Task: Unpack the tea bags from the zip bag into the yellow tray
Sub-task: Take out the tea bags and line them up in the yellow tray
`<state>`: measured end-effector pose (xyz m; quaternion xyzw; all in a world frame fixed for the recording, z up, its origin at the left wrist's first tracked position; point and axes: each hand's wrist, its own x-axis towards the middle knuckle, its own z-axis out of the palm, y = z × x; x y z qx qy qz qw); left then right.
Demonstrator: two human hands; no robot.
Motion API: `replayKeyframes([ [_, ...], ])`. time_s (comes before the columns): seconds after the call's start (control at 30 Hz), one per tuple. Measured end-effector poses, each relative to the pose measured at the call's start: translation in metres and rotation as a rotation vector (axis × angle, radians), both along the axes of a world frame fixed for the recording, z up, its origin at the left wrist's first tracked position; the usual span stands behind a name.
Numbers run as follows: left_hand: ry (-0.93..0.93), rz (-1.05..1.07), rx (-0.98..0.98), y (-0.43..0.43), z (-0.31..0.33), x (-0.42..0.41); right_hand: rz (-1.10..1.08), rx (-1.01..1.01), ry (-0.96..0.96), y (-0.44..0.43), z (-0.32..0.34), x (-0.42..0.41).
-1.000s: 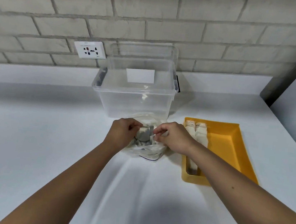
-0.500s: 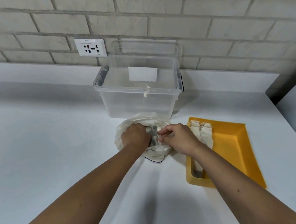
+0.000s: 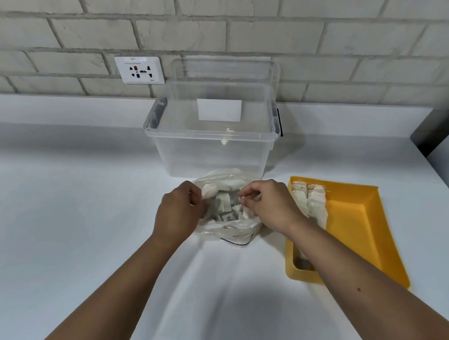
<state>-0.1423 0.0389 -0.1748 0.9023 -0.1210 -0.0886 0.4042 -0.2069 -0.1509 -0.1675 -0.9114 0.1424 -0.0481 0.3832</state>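
Clear plastic zip bag (image 3: pixel 227 227) lies open on the counter (image 3: pixel 42 203) with a heap of tea bags (image 3: pixel 224 204) inside. The left hand (image 3: pixel 177 212) pinches its mouth at 9 o'clock and the right hand (image 3: pixel 267 204) at 3 o'clock; whether either grips a tea bag, I cannot tell. Beside it at 3 o'clock, the yellow tray (image 3: pixel 352 229) holds two rows; unpacking looks partway done.

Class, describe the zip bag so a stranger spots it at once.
Find the clear plastic box by the brick wall. In front of it, left of the yellow tray, lies the zip bag, gripped by the left hand and right hand. Alone here, it is soft, crumpled film.
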Motion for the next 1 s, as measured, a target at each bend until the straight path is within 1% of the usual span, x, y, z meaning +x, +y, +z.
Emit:
replayKeyframes([
  [0.1, 0.024, 0.029, -0.041, 0.012, -0.001, -0.003, 0.032, -0.122, -0.03, 0.013, -0.004, 0.01],
  [0.2, 0.072, 0.061, -0.119, 0.014, 0.0, -0.006, 0.105, -0.286, 0.048, 0.025, -0.011, 0.022],
  [0.37, 0.102, 0.094, -0.174, 0.014, 0.008, -0.007, 0.204, -0.58, 0.149, 0.032, -0.026, 0.035],
  [0.53, 0.18, 0.099, -0.21, 0.015, 0.011, -0.009, 0.247, -0.686, 0.163, 0.032, -0.035, 0.038],
  [0.63, 0.213, 0.118, -0.231, 0.017, 0.011, -0.01, 0.241, -0.673, 0.133, 0.03, -0.039, 0.039],
  [0.7, 0.222, 0.133, -0.227, 0.018, 0.009, -0.01, 0.206, -0.608, 0.079, 0.027, -0.033, 0.034],
  [0.8, 0.252, 0.151, -0.225, 0.017, 0.008, -0.011, 0.105, -0.409, -0.074, 0.02, -0.018, 0.018],
  [0.87, 0.28, 0.158, -0.234, 0.016, 0.008, -0.011, 0.048, -0.316, -0.193, 0.02, -0.009, 0.005],
  [0.93, 0.333, 0.163, -0.288, 0.012, 0.009, -0.013, 0.036, -0.261, -0.304, 0.025, -0.005, -0.005],
  [1.0, 0.398, 0.157, -0.355, 0.007, 0.011, -0.015, 0.065, -0.254, -0.381, 0.03, -0.004, -0.011],
])
